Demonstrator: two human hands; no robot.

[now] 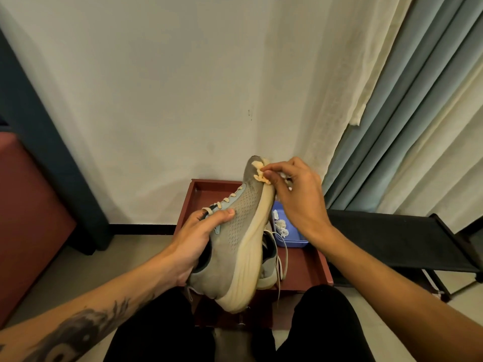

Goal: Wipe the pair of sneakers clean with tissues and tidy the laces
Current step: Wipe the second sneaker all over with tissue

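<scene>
A grey knit sneaker [240,231] with a cream sole and cream laces is held up over the red-brown tray [311,267], toe pointing away and up. My left hand [198,239] grips it at the collar, thumb on its side. My right hand [292,194] pinches a small white tissue [285,176] against the sole edge near the toe. The second sneaker [271,259] lies in the tray behind the first, mostly hidden, its laces hanging loose.
A small blue tub [290,236] with crumpled used tissues sits in the tray at the right. A black folding rack [392,241] stands to the right under grey and cream curtains. A red-brown cabinet [28,212] is at the left. My dark-trousered knees are at the bottom.
</scene>
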